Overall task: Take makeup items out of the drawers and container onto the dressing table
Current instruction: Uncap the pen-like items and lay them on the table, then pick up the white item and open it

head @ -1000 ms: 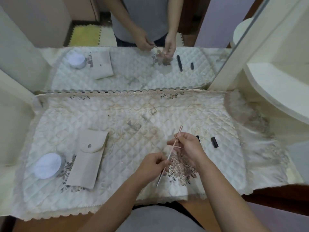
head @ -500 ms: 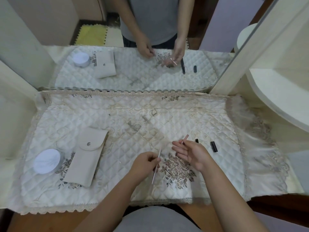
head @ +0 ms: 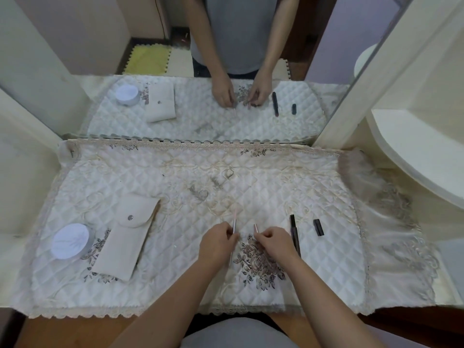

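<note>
Over quilted cloth (head: 175,259): left hand (head: 217,243) pinches thin pink stick (head: 234,226); right hand (head: 275,243) pinches pink cap (head: 255,227).

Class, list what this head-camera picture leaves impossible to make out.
- Slim pink item: middle hidden inside left hand.
- Pink piece: mostly hidden by right hand.
- Black pencil: lower end behind right hand.
- Drawers: not in frame.
</note>
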Demonstrator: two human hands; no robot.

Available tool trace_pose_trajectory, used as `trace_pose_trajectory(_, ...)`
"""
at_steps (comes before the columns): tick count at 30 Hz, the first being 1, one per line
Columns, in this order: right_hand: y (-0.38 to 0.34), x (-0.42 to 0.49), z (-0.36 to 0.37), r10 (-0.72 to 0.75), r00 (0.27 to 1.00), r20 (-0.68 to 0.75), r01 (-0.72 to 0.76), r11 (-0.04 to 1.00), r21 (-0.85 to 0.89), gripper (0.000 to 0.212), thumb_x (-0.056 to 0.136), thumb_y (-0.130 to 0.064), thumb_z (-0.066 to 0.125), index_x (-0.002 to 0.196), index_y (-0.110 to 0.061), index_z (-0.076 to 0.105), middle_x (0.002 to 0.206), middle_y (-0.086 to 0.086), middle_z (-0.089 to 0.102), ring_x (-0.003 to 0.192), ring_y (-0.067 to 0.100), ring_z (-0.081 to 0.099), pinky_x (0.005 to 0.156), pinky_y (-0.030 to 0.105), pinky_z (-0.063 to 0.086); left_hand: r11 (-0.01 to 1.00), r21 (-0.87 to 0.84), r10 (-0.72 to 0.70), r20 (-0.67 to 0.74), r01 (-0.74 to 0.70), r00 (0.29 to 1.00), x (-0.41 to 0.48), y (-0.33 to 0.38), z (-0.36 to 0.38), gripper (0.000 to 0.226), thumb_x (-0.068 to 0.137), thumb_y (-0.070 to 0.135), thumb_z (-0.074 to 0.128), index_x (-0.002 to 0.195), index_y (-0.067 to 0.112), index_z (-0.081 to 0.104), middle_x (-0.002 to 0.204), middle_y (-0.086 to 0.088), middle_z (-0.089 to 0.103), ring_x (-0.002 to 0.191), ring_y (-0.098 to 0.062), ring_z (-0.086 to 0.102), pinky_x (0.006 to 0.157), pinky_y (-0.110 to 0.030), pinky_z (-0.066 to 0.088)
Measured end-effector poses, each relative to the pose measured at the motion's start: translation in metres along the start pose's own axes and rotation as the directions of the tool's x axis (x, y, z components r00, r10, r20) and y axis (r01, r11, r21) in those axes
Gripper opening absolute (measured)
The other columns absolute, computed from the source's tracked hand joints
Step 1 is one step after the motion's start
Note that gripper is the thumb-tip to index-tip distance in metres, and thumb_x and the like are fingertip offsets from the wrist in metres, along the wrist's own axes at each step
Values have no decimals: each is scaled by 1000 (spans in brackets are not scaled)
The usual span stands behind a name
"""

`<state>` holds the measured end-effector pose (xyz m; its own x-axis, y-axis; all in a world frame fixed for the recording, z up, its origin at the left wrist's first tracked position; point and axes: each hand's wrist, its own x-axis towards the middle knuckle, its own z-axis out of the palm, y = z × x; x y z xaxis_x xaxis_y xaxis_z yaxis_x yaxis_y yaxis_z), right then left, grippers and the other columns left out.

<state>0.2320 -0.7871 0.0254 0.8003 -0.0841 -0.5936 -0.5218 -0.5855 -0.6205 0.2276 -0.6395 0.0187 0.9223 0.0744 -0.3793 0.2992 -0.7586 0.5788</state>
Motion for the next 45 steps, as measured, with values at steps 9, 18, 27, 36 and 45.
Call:
trace_pose_trajectory(9,4,-1,-3,-63,998,23,65,990,-129,36,86,-39,54,59,-16,49,60,3,55,57,15,49,54,29,35,1000,-6,-24,-10,24,1000,-13,-2,1,23,88,33,53,95,11,57,85,-1,56,77,-18,53,59,-24,38)
trace_pose_trajectory(18,-21,1,1,-249,953,174,242,968,62,8,89,-26,53,91,-19,55,81,-10,55,78,8,54,59,16,39,983,-97,-180,-312,157,933,-54,-49,-47,19,88,27,55,98,11,60,86,1,56,77,-14,53,69,-23,37)
trace_pose_trajectory(27,-45,-8,43,-312,917,249,284,948,142,4,88,-22,55,88,-19,59,89,3,65,80,16,65,75,30,53,944,-230,-326,-558,235,763,-66,-105,-99,25,88,20,55,109,6,55,109,-12,56,98,-23,57,77,-30,42)
trace_pose_trajectory(36,-109,-32,142,-293,935,201,256,947,193,16,85,-11,58,75,-23,58,76,0,59,77,20,60,83,38,51,920,-239,-393,-582,312,712,-57,-208,-166,57,75,19,70,122,-1,44,125,-25,46,117,-39,42,98,-48,38)
trace_pose_trajectory(45,-174,-50,252,-322,926,197,311,947,84,8,85,-21,60,92,-23,56,80,-14,57,78,4,54,68,10,41,974,-51,-224,-297,219,928,-30,-270,-197,96,55,48,80,131,10,35,135,-11,45,123,-29,40,101,-38,35)
